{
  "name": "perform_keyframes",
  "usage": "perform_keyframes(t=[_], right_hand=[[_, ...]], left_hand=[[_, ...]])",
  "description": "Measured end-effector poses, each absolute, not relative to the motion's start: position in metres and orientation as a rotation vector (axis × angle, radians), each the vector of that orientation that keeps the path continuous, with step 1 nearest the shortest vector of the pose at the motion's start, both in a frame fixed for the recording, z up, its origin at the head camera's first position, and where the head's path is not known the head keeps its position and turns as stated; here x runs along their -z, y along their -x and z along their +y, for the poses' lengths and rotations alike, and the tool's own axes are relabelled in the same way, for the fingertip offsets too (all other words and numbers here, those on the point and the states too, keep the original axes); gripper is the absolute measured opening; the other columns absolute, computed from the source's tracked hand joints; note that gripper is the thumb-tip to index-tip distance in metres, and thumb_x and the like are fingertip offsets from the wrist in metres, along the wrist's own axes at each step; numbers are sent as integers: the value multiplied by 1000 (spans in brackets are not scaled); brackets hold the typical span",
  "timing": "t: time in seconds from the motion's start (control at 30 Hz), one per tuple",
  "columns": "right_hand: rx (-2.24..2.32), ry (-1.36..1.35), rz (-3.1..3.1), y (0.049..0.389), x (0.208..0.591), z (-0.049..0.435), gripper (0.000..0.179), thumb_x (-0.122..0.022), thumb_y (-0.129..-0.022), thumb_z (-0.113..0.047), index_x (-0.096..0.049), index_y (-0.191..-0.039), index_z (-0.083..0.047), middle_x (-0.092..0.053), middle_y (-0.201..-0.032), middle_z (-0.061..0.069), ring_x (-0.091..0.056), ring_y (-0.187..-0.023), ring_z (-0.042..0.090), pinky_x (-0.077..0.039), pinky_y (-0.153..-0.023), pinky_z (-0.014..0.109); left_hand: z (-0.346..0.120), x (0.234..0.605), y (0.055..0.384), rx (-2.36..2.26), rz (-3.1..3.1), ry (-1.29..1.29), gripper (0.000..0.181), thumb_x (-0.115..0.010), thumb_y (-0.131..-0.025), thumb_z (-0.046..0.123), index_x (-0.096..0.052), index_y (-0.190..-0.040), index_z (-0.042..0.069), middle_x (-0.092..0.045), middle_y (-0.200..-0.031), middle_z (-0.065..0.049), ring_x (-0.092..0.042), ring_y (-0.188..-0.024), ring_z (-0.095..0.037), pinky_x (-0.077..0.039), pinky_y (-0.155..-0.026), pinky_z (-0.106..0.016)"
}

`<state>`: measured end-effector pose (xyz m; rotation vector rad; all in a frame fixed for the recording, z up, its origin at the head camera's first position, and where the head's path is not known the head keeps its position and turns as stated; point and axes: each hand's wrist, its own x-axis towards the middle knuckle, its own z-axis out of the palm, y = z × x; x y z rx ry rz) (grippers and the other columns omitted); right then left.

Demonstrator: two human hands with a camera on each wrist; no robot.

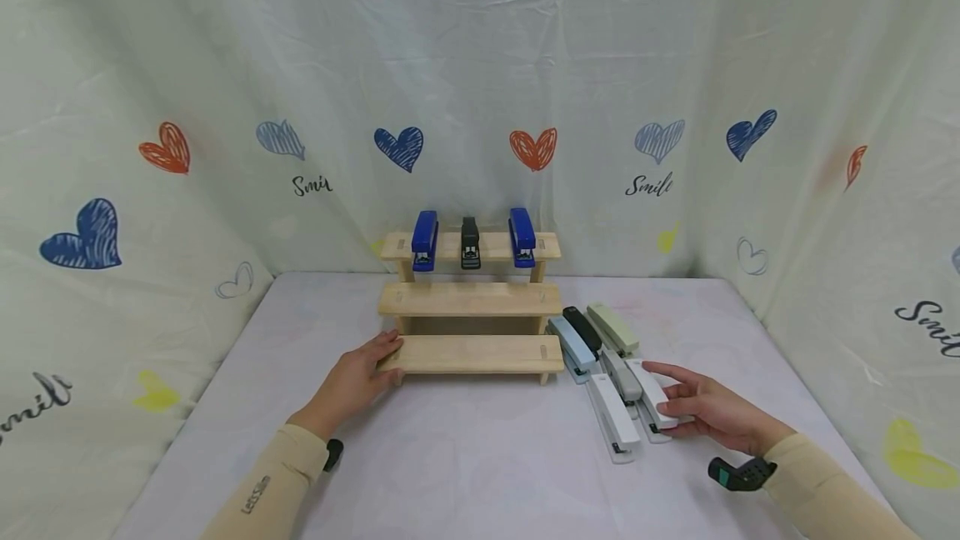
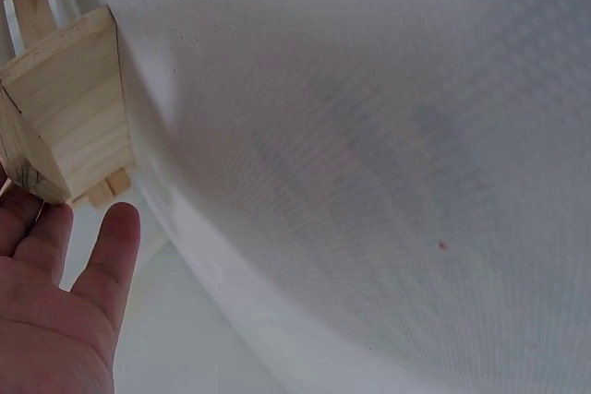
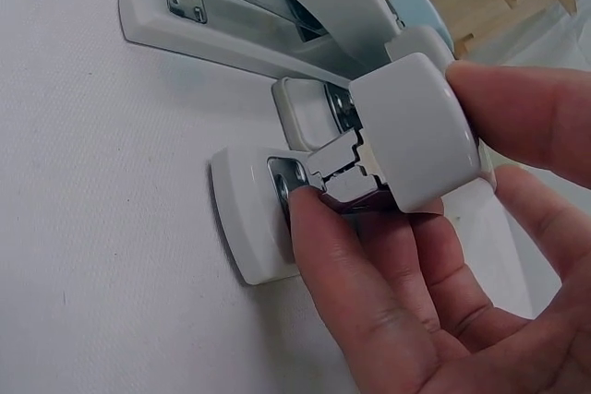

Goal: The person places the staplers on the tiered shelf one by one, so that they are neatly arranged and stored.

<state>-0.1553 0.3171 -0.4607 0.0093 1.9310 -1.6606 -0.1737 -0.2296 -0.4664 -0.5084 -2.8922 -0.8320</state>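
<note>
A three-tier wooden stand (image 1: 480,354) is at the middle of the table. My left hand (image 1: 352,377) touches the left end of its lowest step, fingers mostly straight; the left wrist view shows fingertips against the board's end (image 2: 88,108). At the right, my right hand (image 1: 712,411) grips the front end of a white stapler (image 1: 651,394), thumb and fingers on either side of its white head (image 3: 411,131). Beside it lie another white stapler (image 1: 615,415), a grey one (image 1: 621,375), a light blue one (image 1: 572,344), a black one (image 1: 582,330) and a pale green one (image 1: 613,327).
On the stand's top step are a blue stapler (image 1: 424,238), a black stapler (image 1: 469,242) and a second blue stapler (image 1: 522,237). The white-covered table (image 1: 465,465) meets a hanging cloth (image 1: 465,73) printed with hearts at the back and sides.
</note>
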Motion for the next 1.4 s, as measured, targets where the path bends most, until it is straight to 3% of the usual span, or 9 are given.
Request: perform_keyframes(t=[0.3,0.8,1.03,1.4], right_hand=[[1656,7,1984,154,452,322,75,-66,-96,-10,-23,-158,-8,-38,-124,25,-58,-100,30,-55,-89,50],[1594,153,2130,166,403,316,74,-66,-97,-13,-24,-159,-12,-35,-140,27,-49,-116,33,-55,-90,49],[1550,290,2111,179,383,275,73,-66,-96,-13,-28,-158,-13,-38,-140,25,-51,-115,35,-55,-91,50],[1613,270,1952,201,374,172,74,-72,-91,-7,-38,-155,-19,-43,-133,22,-49,-116,37,-56,-88,49]], left_hand=[[-229,467,173,819,-2885,510,58,-75,-91,19,-55,-139,-5,-46,-149,-19,-42,-137,-38,-38,-108,-53],[-231,468,173,813,-2854,552,57,-75,-91,19,-55,-138,-6,-47,-148,-20,-43,-136,-39,-39,-107,-54],[-231,468,172,821,-2853,549,56,-75,-91,18,-55,-138,-6,-47,-147,-21,-43,-136,-40,-39,-107,-55],[-230,467,172,814,-2849,553,56,-75,-92,19,-55,-138,-6,-47,-147,-21,-43,-136,-40,-39,-107,-55]])
